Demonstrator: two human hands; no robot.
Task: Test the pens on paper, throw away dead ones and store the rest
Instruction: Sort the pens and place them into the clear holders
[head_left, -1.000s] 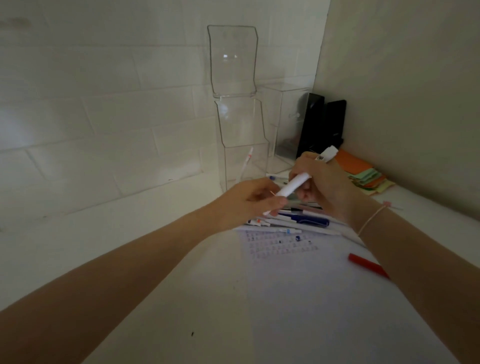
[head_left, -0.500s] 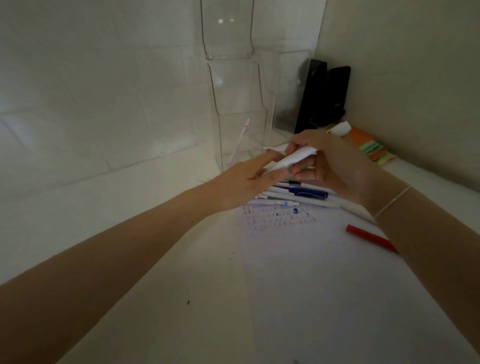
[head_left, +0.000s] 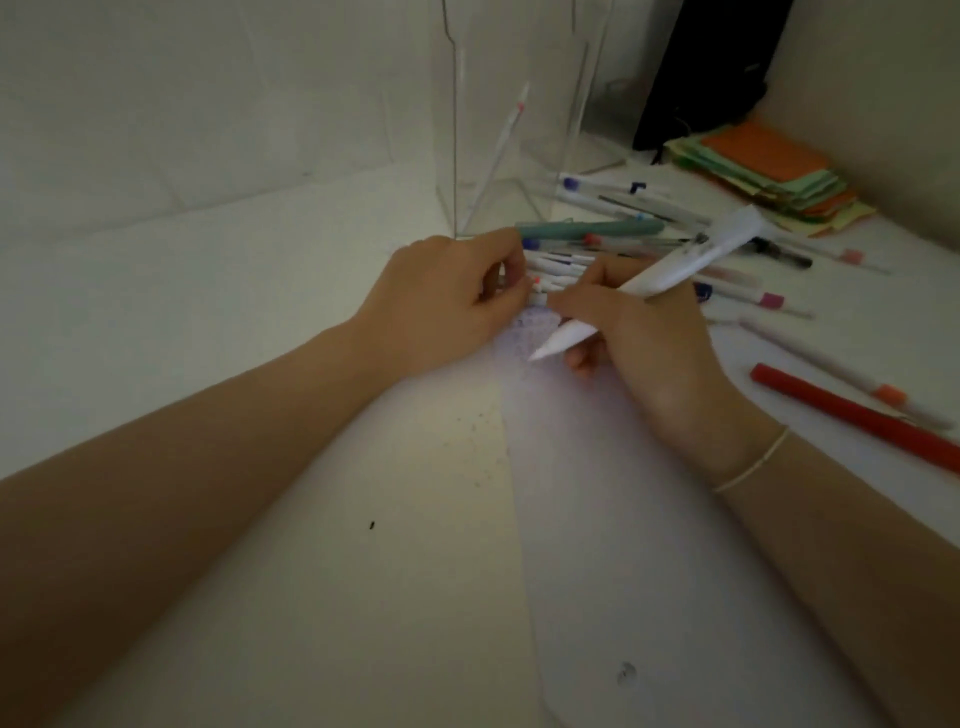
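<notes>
Setting: pale bench set in a corner of white walls, dimly lit; a sheet of paper is laid from the middle toward 5 o'clock.
Right hand: seen just right of centre; its grip is curled round a thick white pen, with the tip pointed down toward the scribbled patch at the paper's far end. Whether the tip touches the paper cannot be told.
Left hand: seen at centre, at 9 o'clock of the right hand; its fingertips are curled onto the near end of the pen pile. Whether one pen is pinched cannot be told.
Untested pens: heaped at 1 o'clock of the hands, near the paper's far edge.
Store: clear acrylic holder at 12 o'clock, with one thin pen leaned inside.
Other things: red marker at 3 o'clock; coloured notes at 2 o'clock.
Step in hand: judged to be the testing of the white pen.
Next move: a short stroke is called for beside the scribbles; then the pen is to be stored or binned by the mark left.
</notes>
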